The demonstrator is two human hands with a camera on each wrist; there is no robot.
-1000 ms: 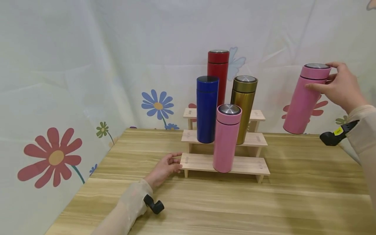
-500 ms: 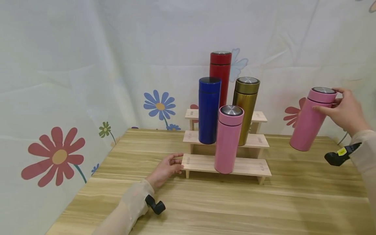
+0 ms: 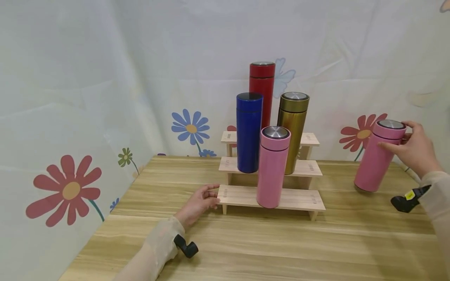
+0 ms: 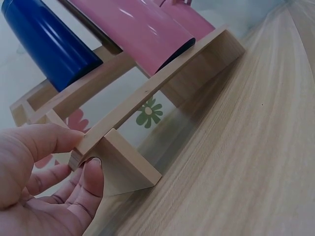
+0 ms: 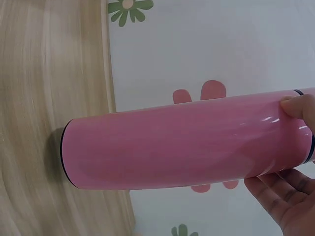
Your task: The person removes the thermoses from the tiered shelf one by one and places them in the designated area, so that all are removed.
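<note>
My right hand (image 3: 418,148) grips a pink thermos bottle (image 3: 377,162) near its lid, thumb on one side and fingers on the other. The bottle leans a little in the head view; its base (image 5: 69,155) is close to the table, and whether it touches I cannot tell. At the left end of a three-step wooden stand (image 3: 304,198), my left hand (image 3: 198,203) pinches the lowest board, as the left wrist view shows. On that board stands another pink thermos (image 3: 272,175). Blue (image 3: 249,136) and gold (image 3: 294,128) bottles stand on the middle step, a red bottle (image 3: 261,91) behind.
The stand sits on a wood-grain table (image 3: 246,246) whose far edge meets a pale cloth backdrop (image 3: 123,78) printed with flowers. Table surface extends between the stand and the pink bottle in my right hand.
My right hand has lowered the pink bottle from above the table's far edge and moved slightly right. My left hand stays on the stand, and the other bottles stay put.
</note>
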